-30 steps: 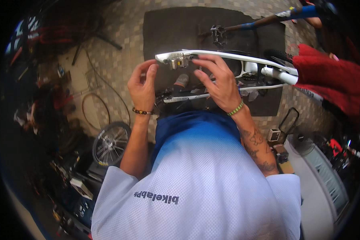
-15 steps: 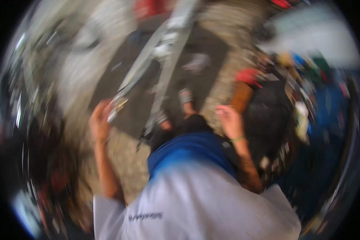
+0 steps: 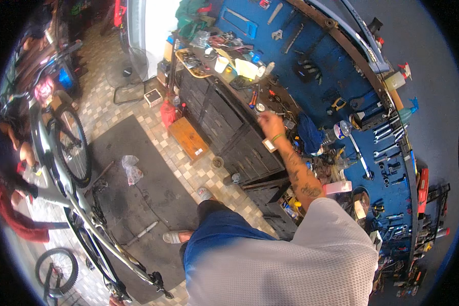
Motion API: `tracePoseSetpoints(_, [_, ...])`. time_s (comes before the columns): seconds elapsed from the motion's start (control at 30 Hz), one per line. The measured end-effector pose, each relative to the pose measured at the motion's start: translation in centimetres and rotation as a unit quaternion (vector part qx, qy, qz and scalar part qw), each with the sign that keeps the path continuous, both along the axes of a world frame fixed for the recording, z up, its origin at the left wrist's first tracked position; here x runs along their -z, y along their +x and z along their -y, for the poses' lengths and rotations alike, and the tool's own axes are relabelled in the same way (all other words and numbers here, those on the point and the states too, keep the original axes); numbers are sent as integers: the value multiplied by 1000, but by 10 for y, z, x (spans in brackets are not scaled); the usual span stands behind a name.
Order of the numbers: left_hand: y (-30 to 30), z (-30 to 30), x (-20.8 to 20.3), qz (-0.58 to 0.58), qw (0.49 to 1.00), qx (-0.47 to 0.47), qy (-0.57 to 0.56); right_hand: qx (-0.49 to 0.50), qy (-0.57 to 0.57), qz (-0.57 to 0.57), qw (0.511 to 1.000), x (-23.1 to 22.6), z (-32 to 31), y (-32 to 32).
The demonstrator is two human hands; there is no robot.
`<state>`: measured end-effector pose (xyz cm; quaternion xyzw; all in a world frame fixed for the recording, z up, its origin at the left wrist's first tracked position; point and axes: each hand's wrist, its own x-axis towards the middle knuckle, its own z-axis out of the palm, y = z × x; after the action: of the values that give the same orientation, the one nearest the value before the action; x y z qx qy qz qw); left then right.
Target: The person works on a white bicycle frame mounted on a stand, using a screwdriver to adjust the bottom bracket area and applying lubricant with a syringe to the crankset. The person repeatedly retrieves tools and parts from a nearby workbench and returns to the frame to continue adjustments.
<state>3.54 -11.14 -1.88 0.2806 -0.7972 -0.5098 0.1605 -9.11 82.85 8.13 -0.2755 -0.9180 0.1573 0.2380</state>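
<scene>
My right hand (image 3: 271, 125) reaches over the front edge of the cluttered workbench (image 3: 224, 125), fingers curled together. Whatever they hold, if anything, is hidden. Close by lie a small round tin (image 3: 260, 107) and orange-handled pliers (image 3: 253, 99). A pale bicycle frame (image 3: 53, 194) slants across the left side above a dark mat. At the bottom edge, beside the frame's near end, a small part of my left hand (image 3: 116, 301) shows; its fingers cannot be made out.
A blue tool board (image 3: 301, 46) with wrenches stands behind the bench. On the floor are an orange-brown wooden box (image 3: 189, 138), a fan (image 3: 127, 69) and a dark mat (image 3: 137, 204) bearing a plastic bag (image 3: 132, 170). Another person in a red garment (image 3: 18, 214) is at far left.
My view has swung right toward the bench, so the bicycle frame now lies at left. My right hand has moved to the bench top; my left hand has dropped to the bottom edge.
</scene>
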Motion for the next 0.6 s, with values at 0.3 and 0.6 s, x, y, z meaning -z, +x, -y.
tracePoseSetpoints(0.3, [-28, -90, -54, -43, 878, -283, -385, 161, -24, 17, 986, -17, -215, 18])
tracePoseSetpoints(0.6, [-92, -238, -90, 63, 940, -155, -296, 142, -165, 155, 964, 103, -325, -1])
